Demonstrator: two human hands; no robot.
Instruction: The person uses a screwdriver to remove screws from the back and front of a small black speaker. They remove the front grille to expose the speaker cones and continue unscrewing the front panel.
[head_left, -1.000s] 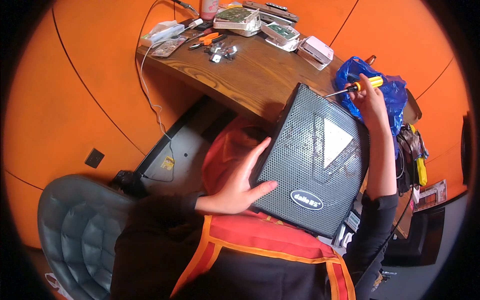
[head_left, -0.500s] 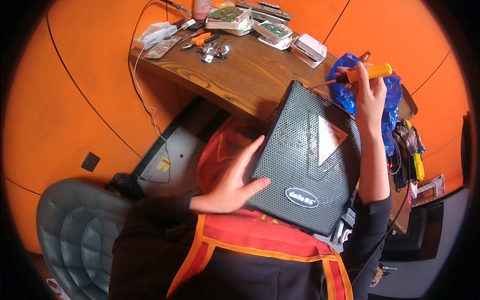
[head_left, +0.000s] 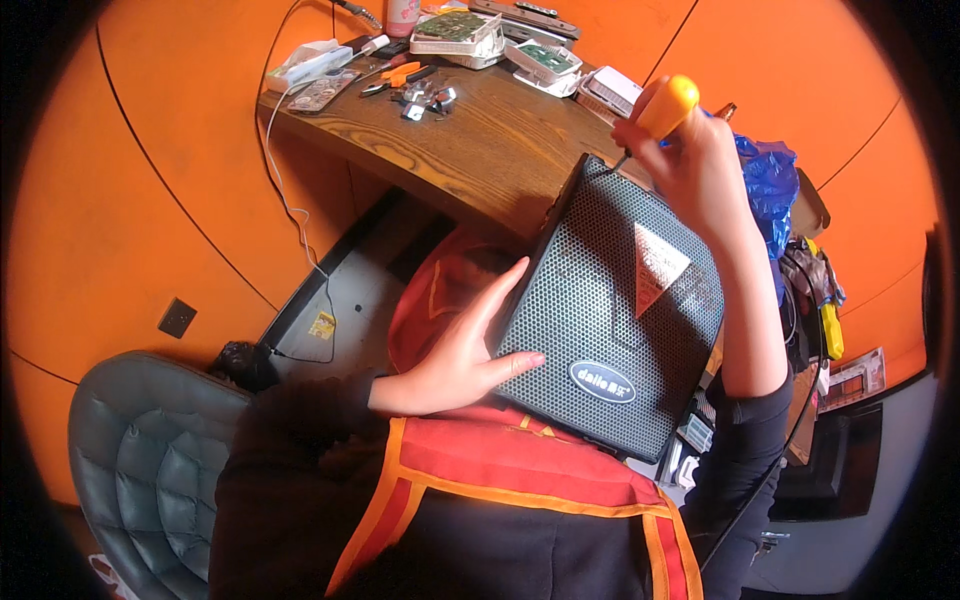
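Observation:
A black box speaker (head_left: 590,290) with a honeycomb metal grille leans tilted between my lap and the wooden table. A pale triangular sticker and an oval badge sit on its grille. My left hand (head_left: 455,365) steadies the speaker's lower left side, thumb on the grille and fingers along the edge. In my right hand (head_left: 695,165) is a screwdriver (head_left: 672,106) with a yellow handle, its fingers wrapped round it. The shaft points down at the grille's upper left corner, where the tip meets or nearly meets the frame.
On the wooden table (head_left: 480,140) lie orange-handled pliers (head_left: 400,76), small metal parts (head_left: 424,99) and white trays with green circuit boards (head_left: 455,30). A blue plastic bag (head_left: 768,185) is beyond my right forearm. A grey padded chair (head_left: 150,470) stands at left.
My right hand has swung the screwdriver from lying nearly level to upright, tip down at the speaker's upper left corner. My left hand keeps its hold.

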